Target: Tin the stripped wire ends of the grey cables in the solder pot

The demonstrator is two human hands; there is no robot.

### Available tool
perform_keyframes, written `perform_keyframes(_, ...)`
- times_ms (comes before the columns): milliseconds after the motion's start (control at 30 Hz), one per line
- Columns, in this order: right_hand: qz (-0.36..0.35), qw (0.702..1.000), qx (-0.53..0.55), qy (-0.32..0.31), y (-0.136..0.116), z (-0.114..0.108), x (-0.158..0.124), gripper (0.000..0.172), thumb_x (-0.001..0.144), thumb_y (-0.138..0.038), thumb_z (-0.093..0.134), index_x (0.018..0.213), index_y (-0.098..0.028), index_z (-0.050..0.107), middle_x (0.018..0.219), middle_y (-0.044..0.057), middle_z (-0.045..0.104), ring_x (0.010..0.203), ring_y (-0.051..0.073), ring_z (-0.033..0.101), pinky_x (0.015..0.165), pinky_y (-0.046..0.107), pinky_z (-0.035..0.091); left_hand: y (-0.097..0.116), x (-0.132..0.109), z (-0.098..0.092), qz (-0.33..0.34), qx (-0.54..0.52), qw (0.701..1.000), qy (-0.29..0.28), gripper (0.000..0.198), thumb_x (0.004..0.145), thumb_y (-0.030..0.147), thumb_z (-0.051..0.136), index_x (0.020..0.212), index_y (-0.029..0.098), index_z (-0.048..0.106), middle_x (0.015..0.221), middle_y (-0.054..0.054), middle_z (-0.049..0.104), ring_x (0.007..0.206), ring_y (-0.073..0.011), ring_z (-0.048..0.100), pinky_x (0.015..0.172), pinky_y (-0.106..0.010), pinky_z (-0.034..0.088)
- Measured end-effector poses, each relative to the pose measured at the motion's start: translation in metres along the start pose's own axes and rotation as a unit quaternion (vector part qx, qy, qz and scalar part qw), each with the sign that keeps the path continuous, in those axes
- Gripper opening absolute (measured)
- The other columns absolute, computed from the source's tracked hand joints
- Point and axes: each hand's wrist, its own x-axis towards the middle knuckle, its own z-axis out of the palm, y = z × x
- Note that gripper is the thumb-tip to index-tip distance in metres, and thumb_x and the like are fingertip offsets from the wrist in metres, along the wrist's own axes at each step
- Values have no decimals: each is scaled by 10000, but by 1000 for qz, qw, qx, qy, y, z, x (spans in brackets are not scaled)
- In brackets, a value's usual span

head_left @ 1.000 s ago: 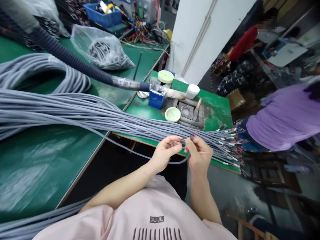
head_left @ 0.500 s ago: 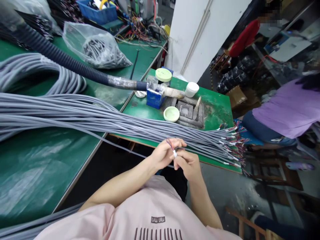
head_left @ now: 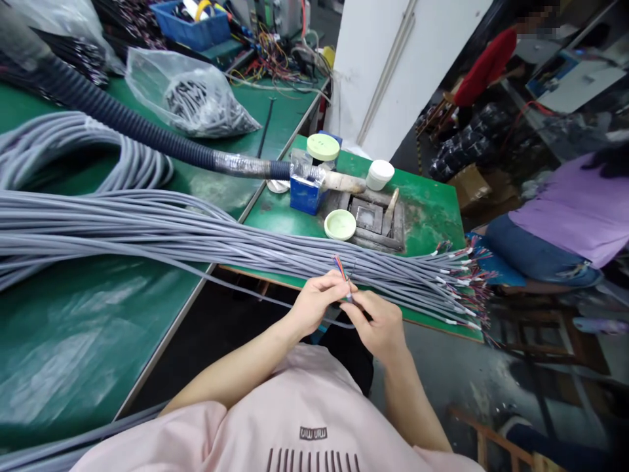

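Both hands meet in front of my chest at the end of one grey cable [head_left: 275,301]. Thin coloured wires [head_left: 340,265], red, blue and orange among them, stick up from its stripped end. My left hand [head_left: 317,303] pinches these wires from the left. Beside it, my right hand [head_left: 377,321] is closed with thumb and fingers on the cable end, near its white wrap. Just beyond my hands lies a thick bundle of grey cables [head_left: 289,252], whose frayed coloured ends [head_left: 472,282] lie to the right.
A ribbed black hose [head_left: 171,141] runs to a blue box [head_left: 305,193]. A soldering pot [head_left: 366,216], pale green lid [head_left: 340,225] and white tub [head_left: 380,174] stand behind the bundle. At the left lies a cable coil [head_left: 88,147]. A person in purple [head_left: 580,210] sits at right.
My left fingers have closed onto the wires, which now stand more upright and show more colours. My right hand stays at the cable end. The view has shifted slightly.
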Motion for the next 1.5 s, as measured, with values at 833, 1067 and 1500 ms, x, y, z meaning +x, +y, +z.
perform_keyframes(833, -24, 994, -65, 81, -27, -20, 42, 101, 862, -170, 600, 791, -173, 671, 712, -9, 710, 636, 98, 653, 619, 199, 461, 2, -1, -6, 158, 165, 974, -16, 128, 741, 304, 729, 753, 177, 745, 695, -20, 590, 644, -105, 536, 604, -232, 434)
perform_keyframes(1067, -23, 990, -55, 128, -16, -20, 29, 90, 840, -164, 626, 870, -216, 693, 711, -18, 702, 589, 112, 626, 568, 234, 469, 1, 1, -7, 63, 51, 997, 7, 238, 701, 376, 762, 648, 148, 721, 716, -33, 654, 651, -101, 578, 643, -224, 473)
perform_keyframes(1500, -273, 949, -148, 45, 17, -13, 28, 270, 859, -187, 586, 1084, -322, 652, 1118, 23, 687, 1145, 212, 572, 995, 452, 459, 22, -4, 5, 30, -56, 998, 10, 287, 709, 342, 760, 925, 160, 708, 780, -27, 669, 649, -83, 591, 601, -186, 492)
